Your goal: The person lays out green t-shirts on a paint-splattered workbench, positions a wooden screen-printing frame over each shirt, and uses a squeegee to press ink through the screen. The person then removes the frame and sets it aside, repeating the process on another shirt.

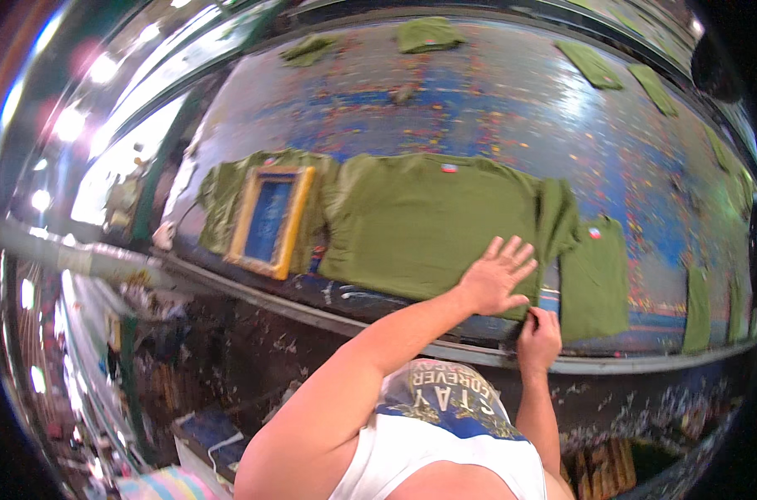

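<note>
Person's torso: a white sleeveless top (445,458) with a blue printed panel fills the lower middle of the view, closest to the camera; both bare forearms rise from it toward the desk.
Left hand (497,279): its grip is open, fingers spread, palm pressed flat on the lower right part of the large green shirt.
Right hand (538,337): just below and right of the left hand, at the desk's near edge; its grip is closed, the fingertips pinching the lower corner of the large green shirt.
Large green shirt (412,221): lies flat and spread on the desk, front and centre, with a small red and blue tag at its collar; its right sleeve folds over near the left hand.
Shirt to the right (594,279): another green shirt, flat, just beside the large one, with a like tag at the top.
Wooden frame (272,218): a yellow-edged screen frame with a blue mesh lies on a further green shirt (224,196), left of the large one.
Desk (495,108): long, blue, heavily spattered with paint specks; its near edge is a pale metal rail.
Far shirts: more green pieces lie along the far edge, one at top middle (427,35), and down the right side (697,308).
</note>
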A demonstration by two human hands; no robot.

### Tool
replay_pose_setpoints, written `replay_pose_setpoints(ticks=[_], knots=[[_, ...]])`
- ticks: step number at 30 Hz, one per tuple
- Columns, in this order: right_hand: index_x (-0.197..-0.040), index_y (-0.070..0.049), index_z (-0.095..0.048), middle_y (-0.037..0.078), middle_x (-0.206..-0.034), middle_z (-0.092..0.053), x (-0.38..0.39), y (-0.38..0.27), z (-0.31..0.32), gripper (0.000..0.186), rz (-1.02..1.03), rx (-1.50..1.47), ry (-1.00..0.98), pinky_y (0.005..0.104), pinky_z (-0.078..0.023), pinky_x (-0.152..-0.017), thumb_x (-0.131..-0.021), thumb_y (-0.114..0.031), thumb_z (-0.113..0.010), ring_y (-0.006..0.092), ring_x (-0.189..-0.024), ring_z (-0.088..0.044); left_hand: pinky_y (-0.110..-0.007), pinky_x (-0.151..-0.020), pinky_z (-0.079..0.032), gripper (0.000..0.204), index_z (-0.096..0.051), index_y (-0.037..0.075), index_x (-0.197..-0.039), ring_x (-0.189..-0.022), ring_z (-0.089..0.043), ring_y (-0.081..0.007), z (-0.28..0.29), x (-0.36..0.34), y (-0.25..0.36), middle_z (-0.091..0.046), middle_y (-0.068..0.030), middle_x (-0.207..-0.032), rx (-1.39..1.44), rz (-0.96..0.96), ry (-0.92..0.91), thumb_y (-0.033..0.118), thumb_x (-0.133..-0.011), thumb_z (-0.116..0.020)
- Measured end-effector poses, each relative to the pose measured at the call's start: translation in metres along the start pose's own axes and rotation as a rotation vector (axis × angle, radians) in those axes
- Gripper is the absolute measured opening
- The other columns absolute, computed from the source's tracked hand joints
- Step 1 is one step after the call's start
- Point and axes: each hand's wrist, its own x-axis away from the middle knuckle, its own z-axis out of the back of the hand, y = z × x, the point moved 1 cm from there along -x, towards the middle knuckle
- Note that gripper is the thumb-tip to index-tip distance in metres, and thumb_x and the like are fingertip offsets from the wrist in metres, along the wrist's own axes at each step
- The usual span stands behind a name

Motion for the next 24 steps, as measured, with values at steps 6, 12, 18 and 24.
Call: replay_pose_setpoints(ticks=[6, 12, 18, 24], knots=[[-0.109, -0.006, -0.075, 0.015, -0.104, -0.071, 0.004, 0.012, -0.005, 0.010, -0.042, -0.042, -0.031, 0.0460, -0.057, -0.084, -0.100, -0.009, -0.072, 0.0388, -0.097, -0.070, -0.059, -0.136, -0.023, 0.074, -0.053, 0.006, -0.162, -0.164, -0.034, -0.0440, 0.020, 0.048, 0.003, -0.046, -0.0212, -0.172, 0.348, 0.017, -0.035, 0.055, -0.107, -0.063], [-0.116, 0.002, -0.075, 0.015, -0.116, -0.071, 0.001, 0.026, -0.004, 0.019, -0.025, -0.142, 0.267, 0.0425, -0.058, -0.096, -0.098, 0.006, -0.071, 0.0312, -0.110, -0.070, -0.051, -0.117, -0.050, 0.050, -0.069, 0.005, -0.145, -0.134, -0.066, -0.0406, 0.117, 0.146, -0.058, -0.072, -0.0210, -0.142, 0.502, 0.118, 0.200, 0.027, -0.101, -0.079], [-0.119, 0.001, -0.076, 0.013, -0.119, -0.074, 0.009, -0.063, -0.016, 0.017, 0.112, -0.035, 0.482, 0.0377, -0.058, -0.093, -0.103, 0.006, -0.070, 0.0279, -0.110, -0.070, -0.049, -0.104, -0.058, 0.035, -0.077, 0.004, -0.129, -0.118, -0.074, -0.0378, 0.234, 0.306, -0.200, -0.078, -0.0185, -0.127, 0.161, 0.392, 0.610, 0.011, -0.095, -0.082], [-0.106, -0.003, -0.075, 0.015, -0.101, -0.076, 0.041, -0.278, -0.122, 0.011, 0.310, -0.282, 0.131, 0.0391, -0.059, -0.083, -0.099, 0.004, -0.071, 0.0298, -0.093, -0.074, -0.051, -0.121, -0.045, 0.051, -0.067, -0.004, -0.140, -0.138, -0.061, -0.0415, 0.282, 0.441, -0.348, -0.068, -0.0259, -0.144, -0.235, 0.765, 0.555, 0.014, -0.093, -0.078]])
